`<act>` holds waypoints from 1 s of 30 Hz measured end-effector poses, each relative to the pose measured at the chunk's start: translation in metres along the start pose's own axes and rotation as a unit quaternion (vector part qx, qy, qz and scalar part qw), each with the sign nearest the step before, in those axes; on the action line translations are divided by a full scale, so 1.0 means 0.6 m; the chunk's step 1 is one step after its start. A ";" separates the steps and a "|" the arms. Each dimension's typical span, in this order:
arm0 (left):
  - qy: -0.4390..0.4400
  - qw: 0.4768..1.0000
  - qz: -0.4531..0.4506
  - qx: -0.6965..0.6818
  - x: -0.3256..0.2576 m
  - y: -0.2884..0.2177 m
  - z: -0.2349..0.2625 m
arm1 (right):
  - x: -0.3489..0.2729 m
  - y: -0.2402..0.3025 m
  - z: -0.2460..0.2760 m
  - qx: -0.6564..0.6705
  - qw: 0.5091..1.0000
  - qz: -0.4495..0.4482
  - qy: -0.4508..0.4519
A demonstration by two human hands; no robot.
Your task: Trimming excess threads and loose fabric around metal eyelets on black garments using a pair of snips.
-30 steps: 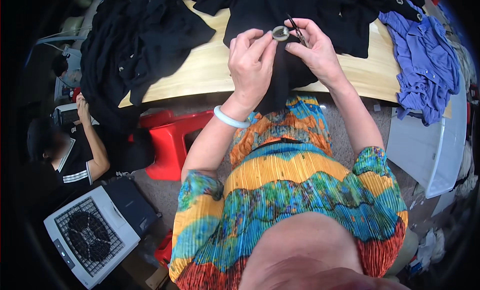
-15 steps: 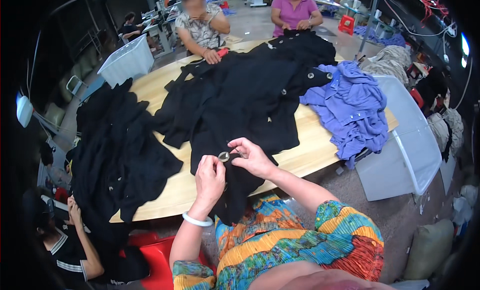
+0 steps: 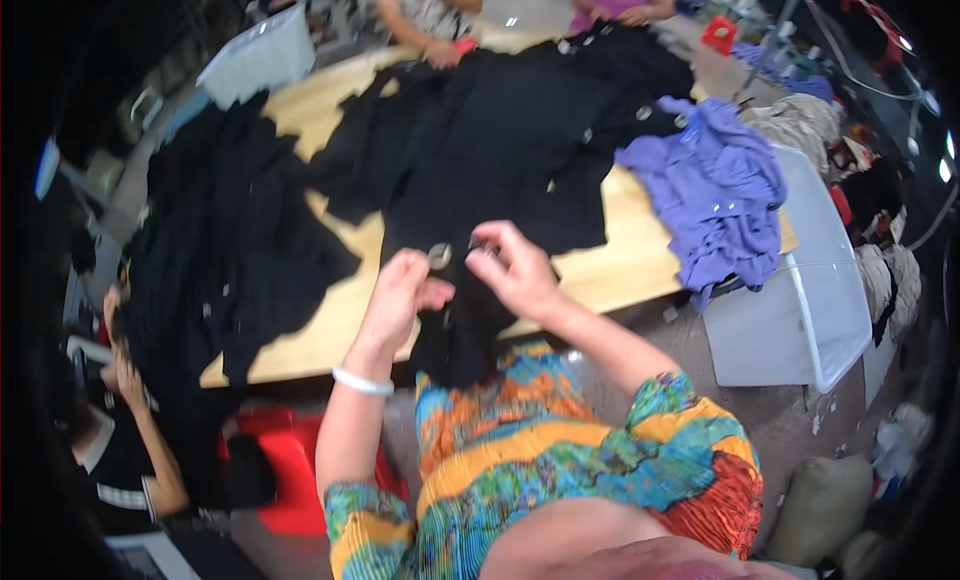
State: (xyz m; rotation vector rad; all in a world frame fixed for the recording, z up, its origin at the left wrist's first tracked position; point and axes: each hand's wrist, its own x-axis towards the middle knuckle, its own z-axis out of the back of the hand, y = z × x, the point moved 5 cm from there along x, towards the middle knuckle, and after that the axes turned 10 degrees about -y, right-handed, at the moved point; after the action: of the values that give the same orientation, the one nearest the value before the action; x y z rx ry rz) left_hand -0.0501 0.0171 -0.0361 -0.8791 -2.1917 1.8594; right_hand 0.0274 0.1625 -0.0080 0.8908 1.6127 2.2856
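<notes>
Above the near edge of the table (image 3: 640,265), the left hand (image 3: 398,285) pinches a round ring (image 3: 439,257) in closed fingertips, seemingly by its rim so its face stays uncovered. Right beside it, the right hand (image 3: 515,270) curls its fingers around a small dark thing (image 3: 484,247), too blurred to identify. A black garment (image 3: 490,150) spreads across the table, perhaps for easy reach; a purple garment (image 3: 715,180) lies bunched at the table's right end. A co-worker's hand (image 3: 440,52) rests at the table's far side.

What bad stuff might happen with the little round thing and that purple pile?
The small, round, greyish disc pinched in the left hand might slip and get lost on the dark black cloth below. The crumpled purple cloth pile hangs over the edge of the pale wooden table, so a bump might slide it off.
</notes>
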 end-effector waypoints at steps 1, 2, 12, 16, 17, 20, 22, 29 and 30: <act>-0.006 1.000 -0.015 0.012 -0.001 -0.005 -0.006 | -0.005 0.006 0.002 -0.001 1.000 -0.008 0.009; 0.003 1.000 -0.024 0.007 -0.008 -0.015 -0.018 | -0.013 0.004 0.004 0.051 0.999 -0.005 0.015; 0.017 0.998 -0.053 0.009 -0.009 -0.010 -0.033 | -0.053 -0.013 -0.015 0.228 0.910 -0.279 0.205; 0.021 0.997 -0.072 0.002 -0.013 -0.001 -0.035 | -0.053 -0.022 -0.015 0.240 0.896 -0.312 0.204; 0.022 0.997 -0.070 0.003 -0.014 0.002 -0.036 | -0.055 -0.024 -0.015 0.244 0.893 -0.319 0.205; 0.027 0.996 -0.085 0.006 -0.016 0.003 -0.039 | -0.055 -0.023 -0.015 0.237 0.896 -0.318 0.201; 0.021 0.994 -0.103 0.013 -0.019 0.001 -0.044 | -0.053 -0.025 -0.015 0.235 0.897 -0.317 0.199; -0.003 0.991 -0.130 0.044 -0.021 0.007 -0.043 | -0.045 -0.028 -0.017 0.227 0.906 -0.298 0.197; -0.002 0.991 -0.129 0.046 -0.020 0.008 -0.042 | -0.044 -0.029 -0.019 0.226 0.909 -0.291 0.198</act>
State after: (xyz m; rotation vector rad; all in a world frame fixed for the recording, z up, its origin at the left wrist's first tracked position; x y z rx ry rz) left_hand -0.0270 0.0331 -0.0316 -0.5442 -2.0882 1.8195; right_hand 0.0390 0.1474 -0.0355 -0.0412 2.2496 1.7595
